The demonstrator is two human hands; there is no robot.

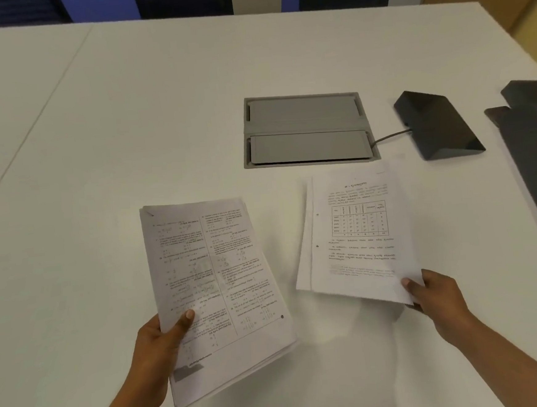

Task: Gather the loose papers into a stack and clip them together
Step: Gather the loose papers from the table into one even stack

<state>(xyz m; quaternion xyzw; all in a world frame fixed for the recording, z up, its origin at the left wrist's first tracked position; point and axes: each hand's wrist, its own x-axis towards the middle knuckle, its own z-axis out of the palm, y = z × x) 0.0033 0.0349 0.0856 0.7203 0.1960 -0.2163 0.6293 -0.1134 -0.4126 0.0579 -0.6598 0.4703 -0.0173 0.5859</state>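
Observation:
My left hand grips the lower left edge of a thick bundle of printed papers, thumb on top, held above the white table. The top sheet carries two columns of small text. My right hand pinches the lower right corner of a second, thinner bundle of papers whose top sheet shows a table and lines of text. The two bundles are apart, side by side, with a gap of bare table between them. No clip is visible.
A grey cable hatch is set into the table behind the papers. A dark wedge-shaped device with a cord lies to its right. Another dark object sits at the right edge. The table's far edge runs along the top.

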